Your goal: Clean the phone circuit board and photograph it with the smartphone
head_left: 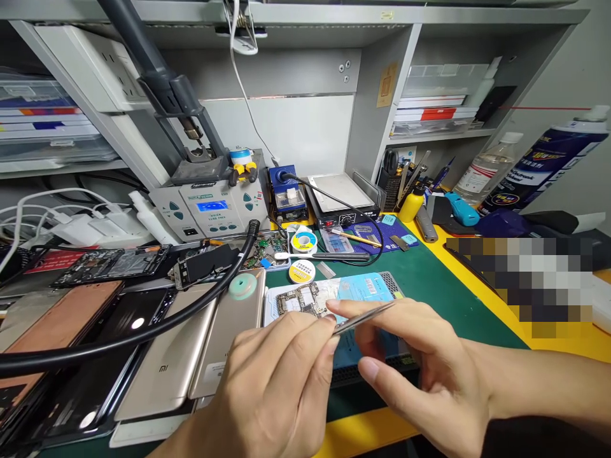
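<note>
My left hand (286, 375) is closed in a pinch on a thin, tapered metal tool (365, 317) that looks like tweezers. Its narrow end points right and slightly up, passing in front of my right fingers. My right hand (420, 362) is open, index finger stretched leftward and thumb apart; whether it touches the tool I cannot tell. Behind the hands, a phone circuit board (300, 299) lies on a light-blue work pad (367, 289). Its lower part is hidden by my fingers.
Phones (165, 356) lie in a row at left, with a thick black hose (143, 346) across them. A hot-air station (210, 207), solder spools (301, 271), a soldering iron (329, 257) and a heating plate (344, 194) stand behind. Bottles and a spray can (548, 159) are at right.
</note>
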Demonstrator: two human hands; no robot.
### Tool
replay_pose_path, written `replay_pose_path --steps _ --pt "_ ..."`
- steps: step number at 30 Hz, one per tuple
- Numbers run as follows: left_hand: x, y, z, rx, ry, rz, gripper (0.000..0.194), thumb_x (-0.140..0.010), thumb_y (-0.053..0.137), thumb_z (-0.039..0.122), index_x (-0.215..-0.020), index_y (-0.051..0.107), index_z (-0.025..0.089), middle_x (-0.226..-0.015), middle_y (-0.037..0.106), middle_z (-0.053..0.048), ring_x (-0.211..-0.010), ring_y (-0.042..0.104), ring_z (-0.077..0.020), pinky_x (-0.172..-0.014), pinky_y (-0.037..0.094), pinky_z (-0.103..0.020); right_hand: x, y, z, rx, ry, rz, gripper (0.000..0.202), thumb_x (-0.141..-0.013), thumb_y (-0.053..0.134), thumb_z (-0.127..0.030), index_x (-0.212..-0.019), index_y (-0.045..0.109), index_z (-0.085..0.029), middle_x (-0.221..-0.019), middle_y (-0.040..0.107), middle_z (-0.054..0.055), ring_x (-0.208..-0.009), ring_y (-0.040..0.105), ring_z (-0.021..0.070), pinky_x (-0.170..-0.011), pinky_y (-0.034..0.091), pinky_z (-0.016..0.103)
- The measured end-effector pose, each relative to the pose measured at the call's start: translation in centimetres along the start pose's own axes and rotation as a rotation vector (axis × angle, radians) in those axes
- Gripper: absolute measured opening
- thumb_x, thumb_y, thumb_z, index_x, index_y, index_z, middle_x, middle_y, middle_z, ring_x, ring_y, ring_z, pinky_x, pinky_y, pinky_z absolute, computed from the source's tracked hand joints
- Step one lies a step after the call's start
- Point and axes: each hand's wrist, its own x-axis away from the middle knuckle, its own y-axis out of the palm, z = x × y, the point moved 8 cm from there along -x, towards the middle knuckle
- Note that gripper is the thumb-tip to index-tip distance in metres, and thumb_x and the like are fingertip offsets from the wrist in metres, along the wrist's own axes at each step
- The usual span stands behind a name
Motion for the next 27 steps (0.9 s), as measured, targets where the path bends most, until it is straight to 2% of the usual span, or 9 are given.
replay_pose_path --steps 4,7,10,18,23,27 --pt "0.1 -0.1 -0.8 0.052 -0.108 0.005 0.025 -0.097 0.063 0.004 -0.12 0.065 0.012 -0.099 0.077 -0.004 -0.09 0.072 -0.0123 -0.078 0.053 -0.026 0.1 -0.1 0.5 -0.066 0.08 -0.001 0.063 -0.088 0.062 -0.001 -0.146 0.058 -0.026 -0.084 0.069 0.001 -0.07 0.068 0.0164 -0.064 0.06 0.027" --pt "0.0 -0.3 -1.5 0.063 -0.192 -0.002 0.028 -0.095 0.064 0.004 -0.122 0.066 0.015 -0.101 0.077 -0.005 -0.096 0.074 -0.0122 -0.08 0.056 -0.022 0.4 -0.1 1.3 -0.108 0.145 -0.017 0.062 -0.09 0.063 -0.004 -0.148 0.059 -0.024 -0.081 0.068 0.0 -0.067 0.064 0.0146 -0.064 0.059 0.027" --pt "-0.3 -0.7 -1.6 0.037 -0.2 0.043 0.025 -0.095 0.065 0.005 -0.118 0.067 0.014 -0.1 0.078 -0.005 -0.099 0.076 -0.0118 -0.084 0.057 -0.02 0.5 -0.1 1.7 -0.096 0.174 -0.028 0.061 -0.091 0.062 -0.005 -0.148 0.06 -0.024 -0.079 0.067 -0.002 -0.066 0.061 0.0134 -0.064 0.057 0.025" --pt "-0.5 -1.0 -1.6 0.008 -0.207 0.085 0.02 -0.095 0.065 0.006 -0.113 0.068 0.014 -0.097 0.078 -0.003 -0.096 0.075 -0.009 -0.083 0.056 -0.016 0.3 -0.1 1.3 -0.081 0.128 -0.028 0.063 -0.089 0.061 -0.003 -0.15 0.058 -0.02 -0.081 0.066 -0.001 -0.069 0.061 0.0132 -0.066 0.056 0.025" --pt "-0.1 -1.0 -1.4 -0.024 -0.197 0.071 0.023 -0.095 0.066 0.007 -0.117 0.068 0.015 -0.098 0.078 -0.003 -0.097 0.076 -0.0096 -0.085 0.057 -0.017 0.0 -0.3 1.3 -0.081 0.113 -0.015 0.061 -0.088 0.06 -0.001 -0.147 0.061 -0.018 -0.079 0.067 -0.001 -0.066 0.061 0.0124 -0.062 0.055 0.024" --pt "-0.2 -1.0 -1.5 -0.022 -0.191 0.063 0.023 -0.095 0.065 0.008 -0.117 0.067 0.016 -0.096 0.077 -0.003 -0.09 0.075 -0.0106 -0.081 0.057 -0.019 0.0 -0.4 1.1 -0.055 0.115 -0.008 0.062 -0.088 0.061 -0.001 -0.147 0.062 -0.019 -0.082 0.07 0.001 -0.067 0.063 0.0139 -0.061 0.057 0.024"
